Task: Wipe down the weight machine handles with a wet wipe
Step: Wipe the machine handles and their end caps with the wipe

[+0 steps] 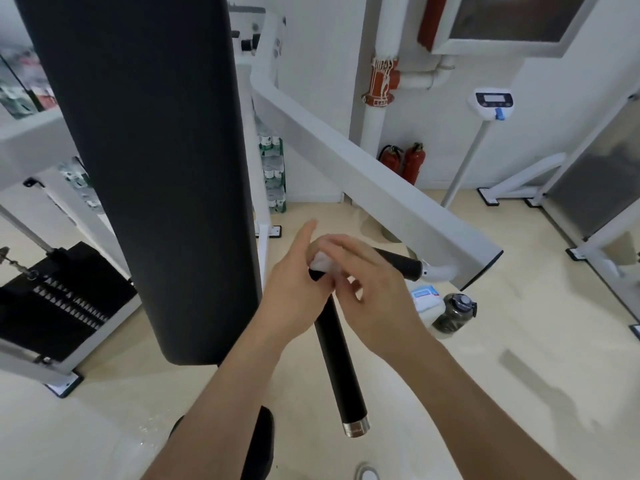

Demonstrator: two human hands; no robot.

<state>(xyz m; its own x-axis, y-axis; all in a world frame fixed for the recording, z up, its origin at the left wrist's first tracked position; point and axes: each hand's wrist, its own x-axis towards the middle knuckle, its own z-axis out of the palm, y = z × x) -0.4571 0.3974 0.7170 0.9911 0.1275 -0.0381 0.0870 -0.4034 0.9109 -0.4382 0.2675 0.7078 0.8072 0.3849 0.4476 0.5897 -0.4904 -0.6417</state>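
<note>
A black padded handle (337, 362) with a metal end cap points down toward me from the white machine arm (363, 181). A second black grip (403, 263) branches off to the right at the bend. Both hands meet at that bend. My left hand (294, 289) is wrapped around the top of the handle, forefinger pointing up. My right hand (374, 289) pinches a crumpled white wet wipe (323, 265) against the bend. The joint itself is hidden under my fingers.
A tall black back pad (156, 168) rises close on my left. The weight stack (59, 299) stands lower left. A wipe packet (427, 296) and a dark bottle (455, 311) lie on the floor behind my right hand. Two fire extinguishers (403, 162) stand by the wall.
</note>
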